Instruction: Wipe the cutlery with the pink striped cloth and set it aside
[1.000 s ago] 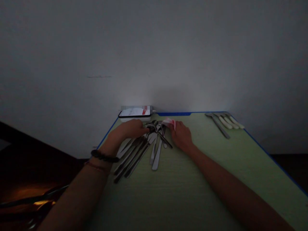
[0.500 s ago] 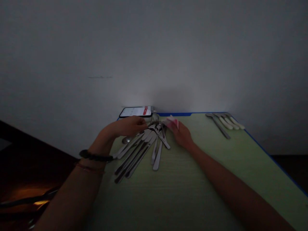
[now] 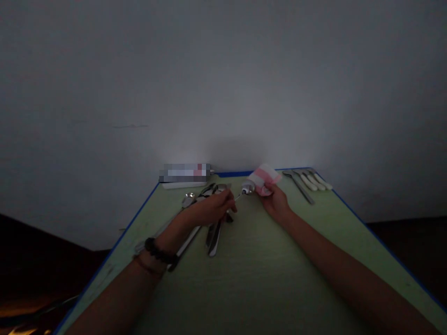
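My left hand (image 3: 211, 211) is closed round the handle of a metal spoon (image 3: 246, 189), whose bowl points right and hangs just above the green table (image 3: 265, 274). My right hand (image 3: 275, 201) grips a pink and white cloth (image 3: 264, 178) that touches the spoon's bowl. Under and beside my left hand lies a pile of metal cutlery (image 3: 206, 218) with handles pointing toward me. A dark bead bracelet sits on my left wrist.
A lit phone (image 3: 184, 173) rests at the table's far left edge against the pale wall. Several pieces of cutlery with white handles (image 3: 309, 180) lie in a row at the far right corner. The table has a blue rim; the room is dim.
My left hand has lifted one spoon out of the pile and brought it rightward. My right hand has raised the cloth to the spoon's bowl. The view has shifted slightly.
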{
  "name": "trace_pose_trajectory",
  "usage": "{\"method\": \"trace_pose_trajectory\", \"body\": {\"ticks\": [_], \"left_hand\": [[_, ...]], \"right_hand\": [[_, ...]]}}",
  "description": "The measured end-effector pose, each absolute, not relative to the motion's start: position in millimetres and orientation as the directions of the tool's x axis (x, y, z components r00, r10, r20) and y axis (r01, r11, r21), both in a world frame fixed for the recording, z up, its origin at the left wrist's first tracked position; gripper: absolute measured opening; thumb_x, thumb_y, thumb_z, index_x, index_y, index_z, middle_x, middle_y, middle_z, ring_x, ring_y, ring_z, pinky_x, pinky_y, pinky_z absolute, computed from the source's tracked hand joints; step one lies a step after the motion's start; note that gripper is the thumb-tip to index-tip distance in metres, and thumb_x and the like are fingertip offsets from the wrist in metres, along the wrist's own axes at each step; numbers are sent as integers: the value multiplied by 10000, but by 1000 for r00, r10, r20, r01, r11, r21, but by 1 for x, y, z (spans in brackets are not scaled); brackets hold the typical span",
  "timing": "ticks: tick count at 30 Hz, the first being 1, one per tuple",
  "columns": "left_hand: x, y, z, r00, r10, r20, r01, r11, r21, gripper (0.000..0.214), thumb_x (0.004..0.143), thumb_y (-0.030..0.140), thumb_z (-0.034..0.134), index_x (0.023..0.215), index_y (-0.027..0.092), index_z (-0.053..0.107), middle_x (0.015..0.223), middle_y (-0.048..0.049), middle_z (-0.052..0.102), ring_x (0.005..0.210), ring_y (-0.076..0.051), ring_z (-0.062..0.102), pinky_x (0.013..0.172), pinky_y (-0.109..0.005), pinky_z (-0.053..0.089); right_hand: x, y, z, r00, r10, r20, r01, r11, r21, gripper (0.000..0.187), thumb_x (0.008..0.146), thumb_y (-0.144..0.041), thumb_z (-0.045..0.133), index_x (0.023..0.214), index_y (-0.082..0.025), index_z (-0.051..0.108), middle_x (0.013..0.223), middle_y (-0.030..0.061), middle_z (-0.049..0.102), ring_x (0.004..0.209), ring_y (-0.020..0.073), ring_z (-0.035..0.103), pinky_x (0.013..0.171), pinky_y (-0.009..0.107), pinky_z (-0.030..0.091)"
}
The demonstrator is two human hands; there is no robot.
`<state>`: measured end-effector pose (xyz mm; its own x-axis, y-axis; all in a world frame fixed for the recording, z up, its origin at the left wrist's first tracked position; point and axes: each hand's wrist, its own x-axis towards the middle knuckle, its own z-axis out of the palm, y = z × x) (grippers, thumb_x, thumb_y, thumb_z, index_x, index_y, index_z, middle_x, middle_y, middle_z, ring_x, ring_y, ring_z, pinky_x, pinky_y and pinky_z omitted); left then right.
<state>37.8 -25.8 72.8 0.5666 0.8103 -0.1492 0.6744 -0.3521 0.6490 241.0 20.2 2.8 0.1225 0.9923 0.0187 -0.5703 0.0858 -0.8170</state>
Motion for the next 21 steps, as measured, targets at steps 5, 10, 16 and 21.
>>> {"method": "trace_pose_trajectory", "body": {"ticks": [5,10,16,21], "left_hand": [[30,-27,76,547,794,-264,767,-349,539,219,891,381,331,782,222,435,775,-18,679,605,-153,608,559,-260,429],[35,-26,77,420,880,-221,754,-203,624,221,882,409,333,797,221,413,613,20,595,491,-133,531,487,-247,396],[65,-26,45,220,968,-120,355,35,934,223,826,419,434,858,199,452,547,84,372,415,-77,360,417,-199,305],[78,-30,22,223,974,-42,202,-4,979,291,847,372,407,971,165,571,569,67,346,481,-79,327,447,-201,265]], "right_hand": [[249,14,6,93,995,-23,-631,41,-775,163,706,-161,479,865,-189,494,895,26,630,845,146,619,847,334,511],[246,18,7,73,995,-68,-675,-1,-738,145,695,-157,481,836,-191,479,827,24,617,786,151,612,831,335,509],[257,25,7,109,994,-7,-647,65,-760,122,674,-149,447,777,-192,494,770,16,616,774,163,609,781,335,519],[276,31,1,147,988,-35,-711,81,-699,103,649,-162,554,745,-196,542,718,-27,612,707,124,583,679,238,513]]}}
